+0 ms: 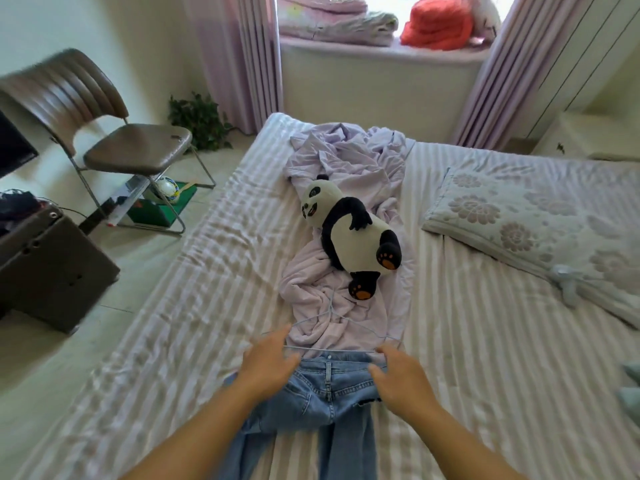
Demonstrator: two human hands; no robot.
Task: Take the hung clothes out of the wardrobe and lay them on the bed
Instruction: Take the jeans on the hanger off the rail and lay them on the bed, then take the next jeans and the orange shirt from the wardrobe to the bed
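Denim jeans [322,400] — flat on bed [485,375]

Jeans [322,403] legs cut off by bottom edge; chair [86,109] motion-blurred; hanger [332,327] hook perhaps under lilac garment [339,209].

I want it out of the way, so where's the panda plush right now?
The panda plush lies mid-bed on the crumpled lilac sheet, left of the floral pillow.

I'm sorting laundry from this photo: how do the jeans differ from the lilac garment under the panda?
The jeans are blue denim, lying fairly flat; the lilac garment is thin, pale and crumpled. The jeans hang on a wire hanger between both hands; the lilac garment has the panda on it. Both lie on the bed.
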